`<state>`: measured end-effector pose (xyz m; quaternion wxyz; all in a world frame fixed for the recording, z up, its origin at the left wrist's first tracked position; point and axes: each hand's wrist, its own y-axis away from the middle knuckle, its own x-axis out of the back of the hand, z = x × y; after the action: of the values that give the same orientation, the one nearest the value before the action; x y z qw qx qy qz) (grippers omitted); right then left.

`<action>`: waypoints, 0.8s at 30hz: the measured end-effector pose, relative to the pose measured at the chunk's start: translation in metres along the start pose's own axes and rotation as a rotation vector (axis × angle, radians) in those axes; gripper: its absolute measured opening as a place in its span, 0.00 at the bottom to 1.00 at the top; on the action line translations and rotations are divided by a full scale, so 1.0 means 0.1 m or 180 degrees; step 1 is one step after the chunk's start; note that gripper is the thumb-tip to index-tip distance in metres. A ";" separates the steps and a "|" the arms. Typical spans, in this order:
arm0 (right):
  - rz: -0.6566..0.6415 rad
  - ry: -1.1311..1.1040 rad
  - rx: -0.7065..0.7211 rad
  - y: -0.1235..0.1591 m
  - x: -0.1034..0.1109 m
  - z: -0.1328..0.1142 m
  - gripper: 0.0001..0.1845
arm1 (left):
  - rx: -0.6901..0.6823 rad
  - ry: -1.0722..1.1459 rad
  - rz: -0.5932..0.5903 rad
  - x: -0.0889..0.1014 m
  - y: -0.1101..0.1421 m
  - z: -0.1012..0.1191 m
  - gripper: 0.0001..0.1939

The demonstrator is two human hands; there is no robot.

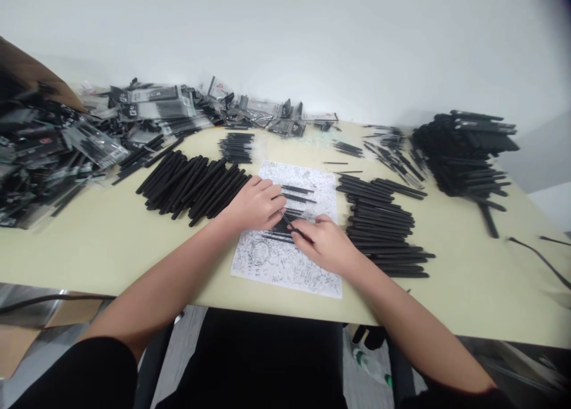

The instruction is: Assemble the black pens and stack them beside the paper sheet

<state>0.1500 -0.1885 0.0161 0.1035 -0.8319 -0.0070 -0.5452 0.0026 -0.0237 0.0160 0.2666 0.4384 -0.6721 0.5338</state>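
Over a scribbled white sheet (285, 272), my left hand (261, 204) and my right hand (325, 242) come close together. Between them runs a thin black stick (288, 220), its far end at my left fingertips and its near end in my right hand's closed fingers. Whether it is a pen or a refill I cannot make out. Several slim black sticks (298, 190) lie on the sheet below and beside my fingers. Left of my left hand is a pile of thick black rods (191, 186); another stack of black rods (383, 225) lies by my right hand.
Heaped plastic packets (151, 106) run along the back and left, beside a brown cardboard piece (40, 70). A tall black stack (464, 153) stands at the right rear. Short black sticks (236, 147) lie behind the sheet. A dark cable (539, 257) is at the right.
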 end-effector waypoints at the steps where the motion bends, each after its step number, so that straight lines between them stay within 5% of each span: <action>1: -0.0019 0.0060 0.0007 0.00 0.00 0.00 0.15 | -0.0009 0.0010 -0.0023 0.00 0.00 0.00 0.13; 14: 0.0011 0.0164 0.0074 0.01 -0.02 0.00 0.15 | -0.0105 0.0186 -0.0178 0.01 0.01 -0.03 0.13; 24: -0.0178 -0.0428 0.0025 0.01 0.00 -0.02 0.14 | -0.0225 0.0384 0.0105 0.00 0.01 -0.04 0.15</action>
<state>0.1480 -0.1895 0.0164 0.0908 -0.8657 -0.0394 -0.4907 0.0018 -0.0198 0.0168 0.3131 0.3846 -0.6804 0.5396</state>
